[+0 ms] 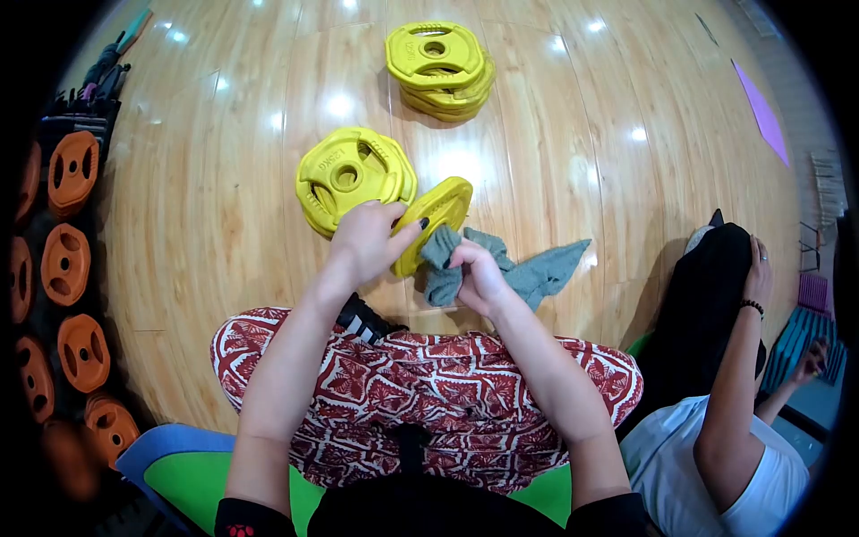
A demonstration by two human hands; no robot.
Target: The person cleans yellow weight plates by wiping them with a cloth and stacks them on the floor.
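Observation:
A yellow weight plate [452,204] is tilted up on its edge in front of me. The fingers of my left hand [362,242] close on its left rim. A grey-green cloth [553,270] is bunched in my right hand [483,276], which presses it near the lower right side of that plate. The rest of the cloth trails to the right over the floor. Just beyond my left hand lies a low stack of yellow weight plates [376,186], the top one marked 1.25KG. Part of the tilted plate is hidden by the cloth and my left fingers.
Farther out stands another stack of yellow weight plates [447,92]. Orange weight plates [82,353] line a rack on the left. A person [725,447] sits close on my right. A purple mat [761,112] lies at the far right. Beneath me is a green mat [192,483].

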